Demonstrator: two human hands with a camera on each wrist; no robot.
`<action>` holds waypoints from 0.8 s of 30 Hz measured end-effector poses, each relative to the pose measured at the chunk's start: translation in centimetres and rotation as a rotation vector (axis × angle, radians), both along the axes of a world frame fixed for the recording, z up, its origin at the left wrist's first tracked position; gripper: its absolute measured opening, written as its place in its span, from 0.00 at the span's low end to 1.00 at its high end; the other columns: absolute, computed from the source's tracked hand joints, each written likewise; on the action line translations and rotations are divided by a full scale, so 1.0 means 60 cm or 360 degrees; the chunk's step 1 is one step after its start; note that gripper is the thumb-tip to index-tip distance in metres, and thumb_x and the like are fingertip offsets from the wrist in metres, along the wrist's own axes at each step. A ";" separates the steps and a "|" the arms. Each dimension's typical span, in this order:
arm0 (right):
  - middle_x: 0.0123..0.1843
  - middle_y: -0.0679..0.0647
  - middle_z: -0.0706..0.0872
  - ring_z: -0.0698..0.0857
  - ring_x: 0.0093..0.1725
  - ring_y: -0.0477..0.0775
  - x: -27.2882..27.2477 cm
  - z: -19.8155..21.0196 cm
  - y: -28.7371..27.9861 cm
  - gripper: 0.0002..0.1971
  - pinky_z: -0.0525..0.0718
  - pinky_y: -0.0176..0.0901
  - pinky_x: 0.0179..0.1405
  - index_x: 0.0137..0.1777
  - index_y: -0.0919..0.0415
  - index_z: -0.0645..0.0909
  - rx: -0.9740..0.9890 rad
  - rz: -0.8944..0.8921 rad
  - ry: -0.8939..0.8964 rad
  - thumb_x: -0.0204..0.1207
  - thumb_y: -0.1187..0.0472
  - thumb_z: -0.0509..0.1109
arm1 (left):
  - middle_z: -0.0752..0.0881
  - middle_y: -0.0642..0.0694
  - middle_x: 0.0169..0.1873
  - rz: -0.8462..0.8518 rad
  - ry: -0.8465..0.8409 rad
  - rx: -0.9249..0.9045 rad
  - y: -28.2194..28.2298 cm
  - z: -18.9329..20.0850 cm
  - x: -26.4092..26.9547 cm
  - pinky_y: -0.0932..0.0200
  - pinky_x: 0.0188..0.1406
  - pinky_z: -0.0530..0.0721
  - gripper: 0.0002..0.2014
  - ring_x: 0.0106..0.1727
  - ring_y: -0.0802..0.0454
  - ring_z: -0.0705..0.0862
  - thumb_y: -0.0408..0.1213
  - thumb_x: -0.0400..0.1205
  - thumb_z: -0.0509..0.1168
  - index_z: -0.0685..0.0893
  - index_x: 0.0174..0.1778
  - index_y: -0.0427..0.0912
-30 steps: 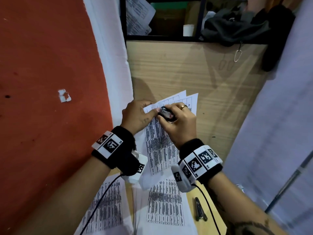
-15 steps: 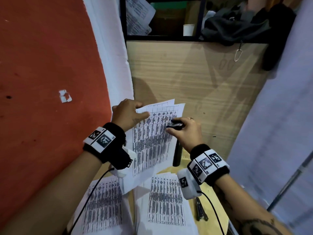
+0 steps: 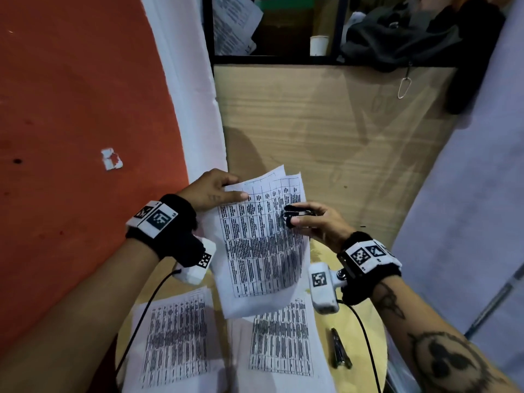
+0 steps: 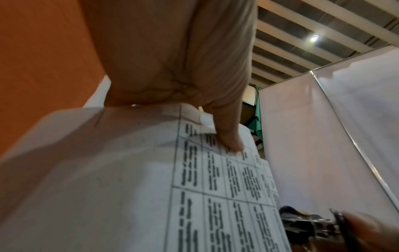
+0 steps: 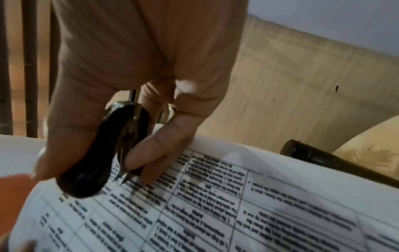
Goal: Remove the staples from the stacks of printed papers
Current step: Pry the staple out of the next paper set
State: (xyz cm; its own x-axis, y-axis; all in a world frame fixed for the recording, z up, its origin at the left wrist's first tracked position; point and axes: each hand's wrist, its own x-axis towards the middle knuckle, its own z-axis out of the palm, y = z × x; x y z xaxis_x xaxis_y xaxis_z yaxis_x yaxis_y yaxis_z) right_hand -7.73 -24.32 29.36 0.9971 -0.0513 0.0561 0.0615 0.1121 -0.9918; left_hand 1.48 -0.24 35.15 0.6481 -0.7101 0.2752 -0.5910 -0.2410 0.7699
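- We hold one stack of printed papers [image 3: 261, 239] up off the table [image 3: 365, 330], above its far half; two more printed stacks [image 3: 175, 338] lie flat along the near edge, one toward the near-left corner, the other [image 3: 280, 341] beside it.
- Our left hand [image 3: 209, 188] pinches the held stack at its top-left corner: the thumb lies flat on the printed face, and the other fingers curl behind the sheets.
- In the left wrist view that thumb [image 4: 228, 134] presses just beside a small folded-over flap at the corner; we make out no staple there, though the area is partly hidden by the hand.
- Our right hand [image 3: 320, 222] is clamped on a black staple remover [image 3: 297, 214], thumb and fingers squeezing its two halves.
- In the right wrist view the remover's [image 5: 103, 153] metal claws point down at the printed page, close to or just touching it near the stack's right edge, well apart from the pinched corner. Whether a staple sits between the claws we cannot tell.
- Our judgement: this stack looks freed, since its top sheets fan apart at the upper edge, so it likely needs only setting down.
- We cannot tell whether the two stacks on the table are done or waiting.
- A dark metal tool [image 3: 340, 353] lies near the table's right edge, untouched.
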 end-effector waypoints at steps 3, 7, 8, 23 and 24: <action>0.44 0.56 0.89 0.90 0.35 0.48 0.002 -0.002 -0.008 0.19 0.86 0.32 0.29 0.46 0.60 0.85 0.0157 0.0070 0.0002 0.55 0.72 0.82 | 0.91 0.59 0.39 -0.0088 -0.0013 0.0048 0.007 0.004 0.005 0.68 0.49 0.81 0.09 0.44 0.64 0.87 0.51 0.69 0.73 0.90 0.41 0.54; 0.44 0.52 0.91 0.90 0.40 0.49 0.003 -0.009 -0.016 0.34 0.88 0.34 0.38 0.43 0.57 0.90 0.0095 0.0201 0.0025 0.29 0.56 0.91 | 0.90 0.59 0.40 -0.0166 0.0028 0.0090 0.012 0.007 0.013 0.70 0.49 0.80 0.14 0.45 0.64 0.86 0.58 0.66 0.75 0.90 0.41 0.55; 0.43 0.51 0.91 0.90 0.38 0.48 0.001 -0.007 -0.015 0.34 0.86 0.33 0.33 0.44 0.57 0.89 0.0054 0.0241 0.0033 0.30 0.57 0.90 | 0.90 0.59 0.40 -0.0173 0.0040 0.0095 0.012 0.007 0.017 0.70 0.48 0.80 0.17 0.44 0.64 0.86 0.59 0.66 0.75 0.89 0.43 0.52; 0.39 0.51 0.92 0.90 0.36 0.46 -0.007 0.029 -0.003 0.32 0.81 0.26 0.26 0.40 0.54 0.91 0.0282 0.0058 -0.0357 0.28 0.52 0.90 | 0.92 0.52 0.39 0.0346 0.0923 -0.1055 0.041 -0.117 -0.022 0.61 0.35 0.88 0.48 0.40 0.57 0.90 0.54 0.38 0.86 0.82 0.54 0.40; 0.39 0.51 0.92 0.90 0.37 0.46 -0.005 0.023 0.000 0.32 0.82 0.27 0.29 0.41 0.54 0.91 0.0295 0.0035 -0.0357 0.29 0.52 0.90 | 0.92 0.52 0.37 0.0381 0.0927 -0.1020 0.035 -0.130 -0.027 0.61 0.37 0.88 0.44 0.39 0.59 0.90 0.52 0.42 0.87 0.82 0.53 0.39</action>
